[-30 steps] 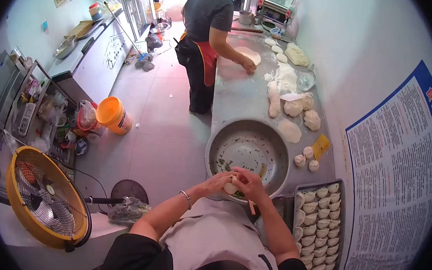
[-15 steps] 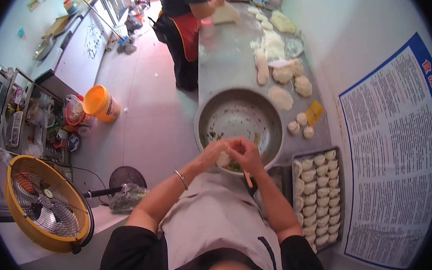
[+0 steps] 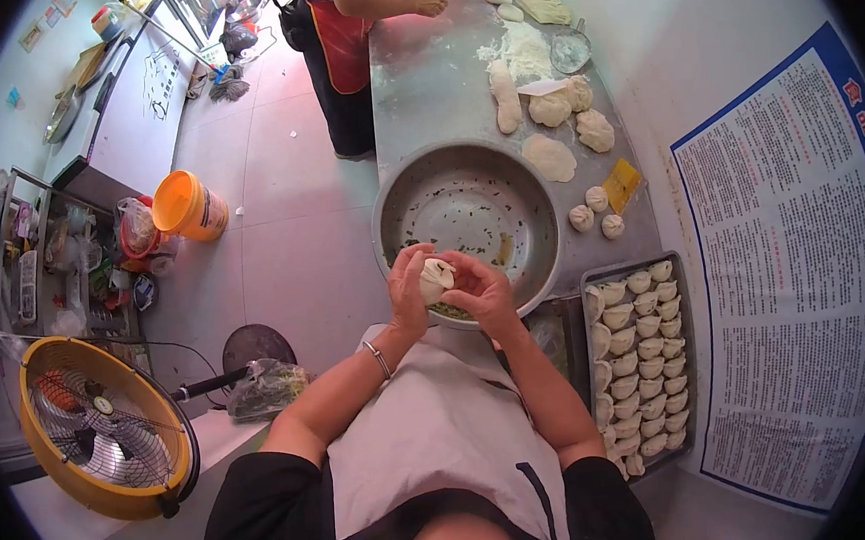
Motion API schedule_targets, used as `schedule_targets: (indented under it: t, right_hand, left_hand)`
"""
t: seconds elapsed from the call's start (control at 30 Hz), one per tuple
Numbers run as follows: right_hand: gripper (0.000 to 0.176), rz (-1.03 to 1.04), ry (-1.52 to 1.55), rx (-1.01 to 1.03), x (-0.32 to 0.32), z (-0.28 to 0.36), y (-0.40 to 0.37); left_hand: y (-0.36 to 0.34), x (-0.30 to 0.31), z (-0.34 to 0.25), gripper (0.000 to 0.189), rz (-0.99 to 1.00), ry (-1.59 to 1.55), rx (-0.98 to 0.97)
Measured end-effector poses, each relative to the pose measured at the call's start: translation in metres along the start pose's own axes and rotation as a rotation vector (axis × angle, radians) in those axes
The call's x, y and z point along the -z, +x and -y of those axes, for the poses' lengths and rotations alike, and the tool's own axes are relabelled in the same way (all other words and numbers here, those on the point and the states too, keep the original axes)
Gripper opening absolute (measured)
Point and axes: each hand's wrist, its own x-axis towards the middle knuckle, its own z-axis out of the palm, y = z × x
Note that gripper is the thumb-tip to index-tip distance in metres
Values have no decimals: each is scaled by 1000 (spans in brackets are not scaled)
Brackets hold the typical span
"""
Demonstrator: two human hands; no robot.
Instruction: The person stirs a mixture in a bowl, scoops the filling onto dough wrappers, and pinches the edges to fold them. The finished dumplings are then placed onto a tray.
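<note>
A partly closed pleated bun (image 3: 434, 282), with dark filling showing at its top, rests in my left hand (image 3: 409, 290), whose fingers curl round it. From the other side my right hand (image 3: 481, 289) pinches the edge of its dough with thumb and fingers. Both hands are over the near rim of a large metal bowl (image 3: 545, 207). Bits of green filling cling to the bowl's inside, with more green filling by the near rim, partly hidden by my hands.
On the right, a tray (image 3: 686, 322) holds rows of folded dumplings (image 3: 649, 349). Several dough pieces (image 3: 551, 157), pleated buns (image 3: 596, 198) and a yellow scraper (image 3: 624, 184) lie on the metal table (image 3: 430, 90). A co-worker (image 3: 342, 51) stands at its far left side. A fan (image 3: 102, 424) stands left.
My hands have parted somewhat, and the bun between them shows more. A brown stick under my right hand is no longer visible. The co-worker's hand is off the dough sheet.
</note>
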Motion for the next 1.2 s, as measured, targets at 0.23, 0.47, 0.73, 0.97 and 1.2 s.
schedule_targets:
  t: [0.23,0.47,0.73,0.97,1.2]
  right_hand:
    - [31,113,-852,607,26,15,4]
    - [37,319,-1230,725,44,59,2]
    - [69,262,-869,253,102,68,19]
    - [57,-305,-1155,184,301,63,109]
    - [60,-159,-1590,-94,395,0,186]
  left_hand:
    - [9,-16,-20,50,191,-188,396]
    - [47,-18,19,71,377,-134,858]
    - [57,-86,16,83,372,-242,835]
    - [78,-105,11,66,285,-107,676]
    - [93,-92,12,60,112,-102,543]
